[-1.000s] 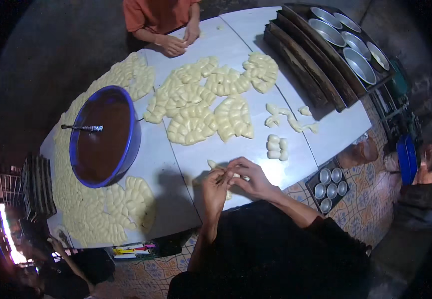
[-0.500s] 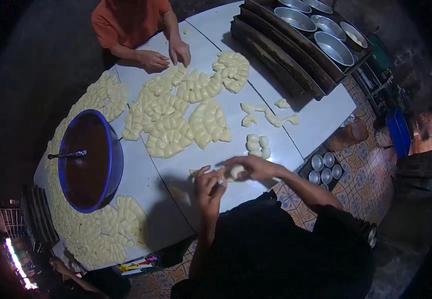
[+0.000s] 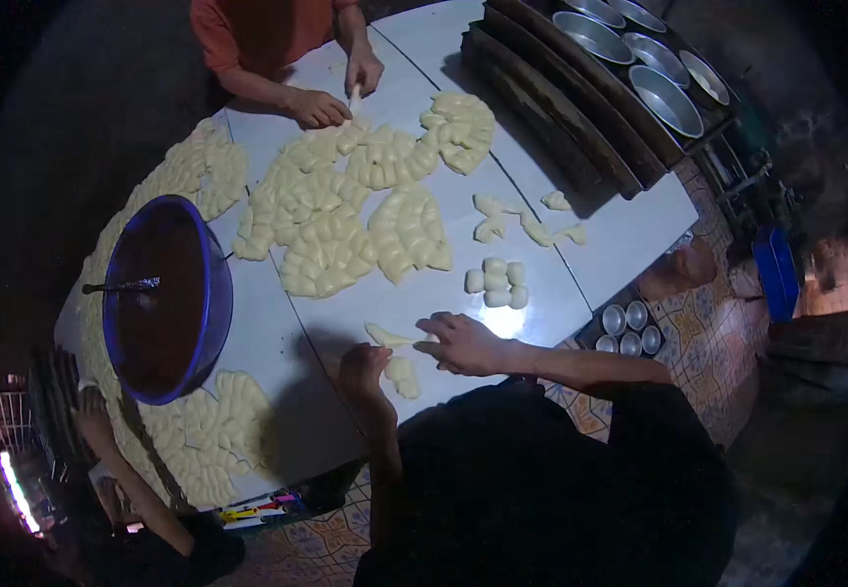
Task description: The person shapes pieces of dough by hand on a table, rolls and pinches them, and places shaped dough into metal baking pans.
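Observation:
My left hand (image 3: 364,375) has curled fingers at the near part of the table, touching loose dough; what they grip, if anything, is unclear. My right hand (image 3: 463,346) grips the right end of a pale, thin dough strip (image 3: 384,335). A lumpy dough piece (image 3: 402,377) lies just below the strip. Beyond my right hand sits a group of several smooth dough rolls (image 3: 497,282), with torn dough scraps (image 3: 492,215) farther back. Large sheets of segmented dough (image 3: 326,254) cover the middle and left of the white table (image 3: 580,254).
A blue basin (image 3: 210,293) of brown liquid holds a metal-handled utensil. Dark trays (image 3: 571,117) with oval tins (image 3: 666,101) stand back right, round tins (image 3: 629,328) below the right edge. An orange-shirted person (image 3: 267,34) works opposite; another person's arm (image 3: 140,489) reaches in lower left.
A smooth roll now lies at the left of the group. My hands moved apart along the dough strip. The lower-left arm reached higher; the person opposite now holds a white dough piece.

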`<state>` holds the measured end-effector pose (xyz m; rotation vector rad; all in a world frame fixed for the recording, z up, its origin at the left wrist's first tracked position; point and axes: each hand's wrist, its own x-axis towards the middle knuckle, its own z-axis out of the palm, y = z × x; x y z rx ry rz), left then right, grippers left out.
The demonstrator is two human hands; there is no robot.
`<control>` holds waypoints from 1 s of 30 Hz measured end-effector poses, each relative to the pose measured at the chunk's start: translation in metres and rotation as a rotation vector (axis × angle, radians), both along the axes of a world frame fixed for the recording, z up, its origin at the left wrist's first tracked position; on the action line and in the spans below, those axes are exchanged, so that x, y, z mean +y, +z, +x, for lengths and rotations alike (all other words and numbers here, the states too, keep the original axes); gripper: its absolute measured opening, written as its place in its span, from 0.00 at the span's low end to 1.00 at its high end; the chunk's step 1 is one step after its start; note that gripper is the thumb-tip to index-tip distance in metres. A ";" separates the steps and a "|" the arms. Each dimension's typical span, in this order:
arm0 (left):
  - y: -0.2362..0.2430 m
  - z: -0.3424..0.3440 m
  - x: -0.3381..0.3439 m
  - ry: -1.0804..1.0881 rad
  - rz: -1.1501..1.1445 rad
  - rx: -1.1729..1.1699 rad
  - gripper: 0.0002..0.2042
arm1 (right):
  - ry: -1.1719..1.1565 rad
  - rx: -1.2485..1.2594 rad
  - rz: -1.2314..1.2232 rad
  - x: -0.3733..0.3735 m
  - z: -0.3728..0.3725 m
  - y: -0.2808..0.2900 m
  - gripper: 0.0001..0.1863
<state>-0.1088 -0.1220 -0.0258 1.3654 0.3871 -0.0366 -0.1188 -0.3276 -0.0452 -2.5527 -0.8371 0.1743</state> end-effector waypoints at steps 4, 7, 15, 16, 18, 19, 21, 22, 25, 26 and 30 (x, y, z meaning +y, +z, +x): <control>-0.013 -0.001 -0.006 -0.302 0.291 -0.367 0.05 | -0.229 -0.027 0.274 -0.014 -0.010 0.015 0.29; -0.018 -0.009 -0.015 -0.411 0.614 -0.534 0.12 | -0.426 -0.179 0.042 -0.059 -0.020 0.034 0.36; -0.051 -0.005 -0.051 -1.092 1.159 -0.658 0.23 | -0.474 -0.170 0.005 -0.100 0.031 -0.035 0.21; -0.061 -0.004 -0.051 -1.050 1.119 -0.648 0.18 | -0.551 -0.107 0.053 -0.096 0.034 -0.029 0.19; -0.076 -0.007 -0.052 -0.859 0.925 -0.685 0.12 | -0.810 0.008 0.542 -0.091 0.031 -0.024 0.16; -0.081 -0.005 -0.054 -0.843 0.862 -0.641 0.12 | -0.916 0.193 0.874 -0.101 0.026 -0.025 0.15; -0.070 -0.003 -0.049 -0.779 0.821 -0.587 0.12 | -0.872 0.489 1.176 -0.110 0.018 0.014 0.18; -0.049 -0.007 -0.055 -0.642 0.603 -0.444 0.12 | -0.843 0.529 1.315 -0.120 0.006 0.040 0.19; 0.012 -0.021 -0.093 -0.492 0.231 -0.307 0.13 | -0.737 0.199 1.076 -0.188 -0.029 0.161 0.20; 0.023 -0.021 -0.109 -0.457 0.087 -0.313 0.13 | -0.554 -0.400 0.689 -0.230 -0.021 0.175 0.22; -0.002 0.001 -0.129 -0.647 -0.425 -0.360 0.15 | -0.705 -0.263 0.615 -0.324 0.022 0.261 0.24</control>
